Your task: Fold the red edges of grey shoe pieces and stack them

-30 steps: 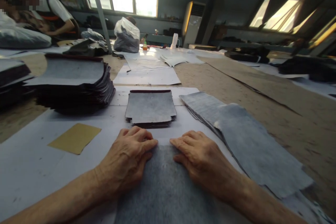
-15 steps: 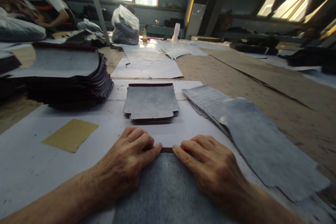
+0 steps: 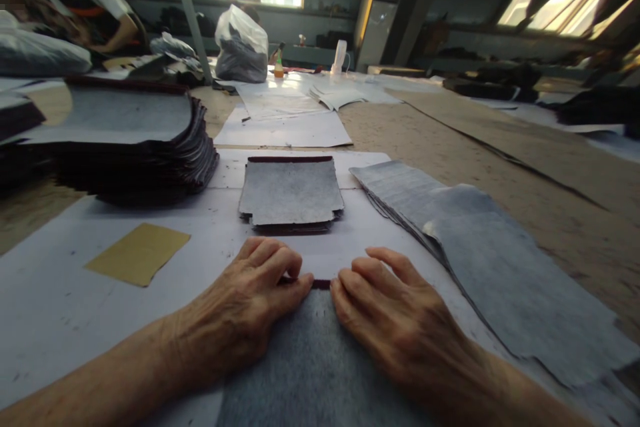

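Before you, one white paper [image 3: 45, 320] is bearing one grey piece [image 3: 307, 367]. Your right hand [image 3: 400, 320], fingers loosely spread, and left hand [image 3: 255, 300], fingers curled, pinch not discernible, are touching its dark red far edge [image 3: 321, 284].

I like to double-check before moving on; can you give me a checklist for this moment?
1. Left grip at the gray sheet's far edge: ok.
2. Right grip at that edge too: ok.
3. Dark red strip even along its full width: cannot tell; the fingers hide its ends.
4. Sheet's underside: cannot tell; hidden.
5. Tan card apart from the left arm: ok.
6. Small stack uncovered by either hand: ok.
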`<state>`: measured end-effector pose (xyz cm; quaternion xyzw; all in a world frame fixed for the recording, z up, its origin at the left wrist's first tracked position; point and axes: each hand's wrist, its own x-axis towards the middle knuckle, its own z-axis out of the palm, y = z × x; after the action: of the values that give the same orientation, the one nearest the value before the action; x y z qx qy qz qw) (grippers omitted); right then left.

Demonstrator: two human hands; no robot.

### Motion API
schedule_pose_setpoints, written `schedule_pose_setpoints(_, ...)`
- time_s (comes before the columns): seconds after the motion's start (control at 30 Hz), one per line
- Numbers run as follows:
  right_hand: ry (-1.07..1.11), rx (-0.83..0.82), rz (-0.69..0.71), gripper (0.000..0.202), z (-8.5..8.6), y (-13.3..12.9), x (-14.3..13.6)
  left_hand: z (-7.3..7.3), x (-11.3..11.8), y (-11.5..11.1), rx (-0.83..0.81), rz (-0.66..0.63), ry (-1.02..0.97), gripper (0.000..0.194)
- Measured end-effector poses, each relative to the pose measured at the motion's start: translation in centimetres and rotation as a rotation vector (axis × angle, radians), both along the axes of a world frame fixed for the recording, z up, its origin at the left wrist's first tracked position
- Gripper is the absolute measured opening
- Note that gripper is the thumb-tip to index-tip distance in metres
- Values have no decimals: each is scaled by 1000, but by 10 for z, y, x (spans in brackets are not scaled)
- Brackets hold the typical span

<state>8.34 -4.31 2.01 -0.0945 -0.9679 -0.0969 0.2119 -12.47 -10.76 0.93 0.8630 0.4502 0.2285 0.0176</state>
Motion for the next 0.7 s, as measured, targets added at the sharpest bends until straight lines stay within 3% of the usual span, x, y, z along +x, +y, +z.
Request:
schedule_pose_setpoints(0.13,42,70,16,32,4,-1,-2,0,0,-1,59,32,6,31)
schedule_pose_setpoints(0.37,93,-169,-30,33,10,-1,-9,2,-1,2,19,-1,49,31)
schedule_pose_setpoints(0.53,34,-205,-44,38,1,-11,-20,2,-2,3,-8,-18,16,27)
schedule_pose_setpoints(0.7,78,-212,-54,41,-6,-13,-22,5,-24,-2,20,18,28,35)
